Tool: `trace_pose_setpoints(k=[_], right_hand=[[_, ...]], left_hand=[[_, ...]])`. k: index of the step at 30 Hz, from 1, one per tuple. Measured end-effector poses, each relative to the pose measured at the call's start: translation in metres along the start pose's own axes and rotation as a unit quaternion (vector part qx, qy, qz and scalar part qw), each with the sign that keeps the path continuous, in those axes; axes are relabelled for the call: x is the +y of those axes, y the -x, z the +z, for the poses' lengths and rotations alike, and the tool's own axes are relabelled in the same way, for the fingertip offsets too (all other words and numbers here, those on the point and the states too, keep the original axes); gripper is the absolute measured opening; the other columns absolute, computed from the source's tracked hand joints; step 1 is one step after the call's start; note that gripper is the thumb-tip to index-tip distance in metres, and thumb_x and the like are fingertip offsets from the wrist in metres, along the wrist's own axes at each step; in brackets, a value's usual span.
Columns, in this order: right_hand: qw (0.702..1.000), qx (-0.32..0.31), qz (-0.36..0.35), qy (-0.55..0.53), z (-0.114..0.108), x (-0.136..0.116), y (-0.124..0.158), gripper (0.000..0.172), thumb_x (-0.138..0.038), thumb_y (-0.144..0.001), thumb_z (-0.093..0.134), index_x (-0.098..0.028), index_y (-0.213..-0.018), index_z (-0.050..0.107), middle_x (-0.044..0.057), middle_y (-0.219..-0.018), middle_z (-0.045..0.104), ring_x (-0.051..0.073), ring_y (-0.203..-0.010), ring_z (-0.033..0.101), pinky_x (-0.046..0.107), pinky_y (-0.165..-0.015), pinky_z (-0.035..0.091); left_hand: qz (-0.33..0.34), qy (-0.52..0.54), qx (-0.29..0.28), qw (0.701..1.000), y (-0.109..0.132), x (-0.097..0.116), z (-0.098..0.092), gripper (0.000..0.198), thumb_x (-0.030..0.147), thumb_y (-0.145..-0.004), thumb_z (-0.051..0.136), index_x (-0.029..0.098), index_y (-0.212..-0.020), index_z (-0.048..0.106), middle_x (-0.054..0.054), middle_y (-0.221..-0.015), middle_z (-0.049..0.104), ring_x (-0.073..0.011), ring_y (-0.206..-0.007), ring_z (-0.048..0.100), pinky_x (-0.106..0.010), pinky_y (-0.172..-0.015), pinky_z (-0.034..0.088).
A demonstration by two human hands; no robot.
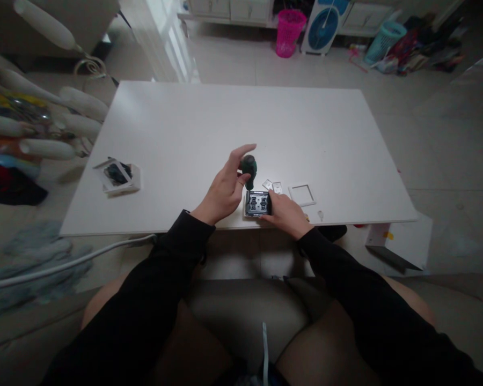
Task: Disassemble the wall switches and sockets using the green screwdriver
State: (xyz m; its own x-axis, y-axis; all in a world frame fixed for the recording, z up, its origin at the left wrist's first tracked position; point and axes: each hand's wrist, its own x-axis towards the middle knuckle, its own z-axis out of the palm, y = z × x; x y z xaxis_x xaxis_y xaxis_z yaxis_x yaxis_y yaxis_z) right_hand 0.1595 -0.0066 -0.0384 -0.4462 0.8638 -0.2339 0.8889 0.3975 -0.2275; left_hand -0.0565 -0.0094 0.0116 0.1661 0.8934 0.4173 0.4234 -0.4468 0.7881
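Head view, and at the far left of the white table (185, 134) sits a white boxy piece (129, 187) with dark parts in it. Moving along, here's the left hand (221, 193), holding a stubby dark green tool (249, 170), one finger reaching out above it! The tool points down at the top edge of a black unit (258, 203), right by the table's near edge; whether it touches, I can't tell. Small pale pieces (277, 187) lie just beyond, the right hand (285, 212) grips the unit's right side, and a white frame (306, 204) rests beside.
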Motion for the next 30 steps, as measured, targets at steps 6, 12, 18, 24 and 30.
trace_pose_setpoints(k=[6, 12, 18, 24, 30], right_hand=[[1.0, 0.006, -0.001, -0.004, 0.001, -0.001, 0.0, 0.066, -0.042, -0.086, 0.081, -0.012, -0.136, 0.05, 0.021, -0.121, 0.073, 0.035, -0.108, 0.069, 0.039, -0.078, 0.05], [1.0, 0.013, -0.005, -0.012, 0.003, 0.0, 0.0, 0.069, -0.043, -0.085, 0.081, -0.012, -0.138, 0.049, 0.021, -0.121, 0.073, 0.036, -0.107, 0.068, 0.04, -0.078, 0.05], [1.0, 0.01, -0.001, -0.012, 0.002, -0.002, 0.0, 0.066, -0.042, -0.086, 0.08, -0.012, -0.136, 0.05, 0.021, -0.122, 0.072, 0.036, -0.108, 0.068, 0.04, -0.08, 0.051], [1.0, 0.007, -0.002, -0.012, 0.001, -0.001, 0.001, 0.066, -0.042, -0.085, 0.082, -0.013, -0.136, 0.051, 0.021, -0.124, 0.071, 0.035, -0.112, 0.066, 0.039, -0.084, 0.05], [1.0, 0.015, -0.008, -0.01, 0.005, 0.002, -0.001, 0.071, -0.044, -0.084, 0.082, -0.011, -0.138, 0.05, 0.023, -0.123, 0.071, 0.037, -0.114, 0.065, 0.042, -0.084, 0.051]], left_hand=[[0.041, -0.039, 0.009, 0.998, 0.002, 0.0, 0.006, 0.036, 0.022, -0.099, 0.057, 0.024, -0.135, 0.057, -0.008, -0.124, 0.066, -0.0205, -0.107, 0.065, -0.039, -0.092, 0.059], [0.053, -0.075, 0.044, 0.995, 0.002, 0.002, 0.01, 0.032, 0.02, -0.095, 0.067, 0.022, -0.126, 0.061, -0.007, -0.116, 0.071, -0.0203, -0.104, 0.068, -0.041, -0.095, 0.06], [0.016, -0.016, -0.005, 1.0, 0.001, 0.007, 0.004, 0.036, 0.013, -0.095, 0.057, 0.023, -0.129, 0.061, -0.007, -0.126, 0.072, -0.0187, -0.112, 0.071, -0.035, -0.093, 0.062], [0.004, 0.013, -0.015, 1.0, 0.001, 0.011, 0.002, 0.035, 0.013, -0.095, 0.055, 0.022, -0.128, 0.062, -0.007, -0.125, 0.072, -0.0172, -0.108, 0.073, -0.033, -0.091, 0.063], [-0.009, -0.035, 0.017, 0.999, 0.001, 0.012, 0.003, 0.022, 0.025, -0.095, 0.066, 0.019, -0.116, 0.065, -0.005, -0.109, 0.076, -0.0165, -0.098, 0.073, -0.031, -0.087, 0.063]])
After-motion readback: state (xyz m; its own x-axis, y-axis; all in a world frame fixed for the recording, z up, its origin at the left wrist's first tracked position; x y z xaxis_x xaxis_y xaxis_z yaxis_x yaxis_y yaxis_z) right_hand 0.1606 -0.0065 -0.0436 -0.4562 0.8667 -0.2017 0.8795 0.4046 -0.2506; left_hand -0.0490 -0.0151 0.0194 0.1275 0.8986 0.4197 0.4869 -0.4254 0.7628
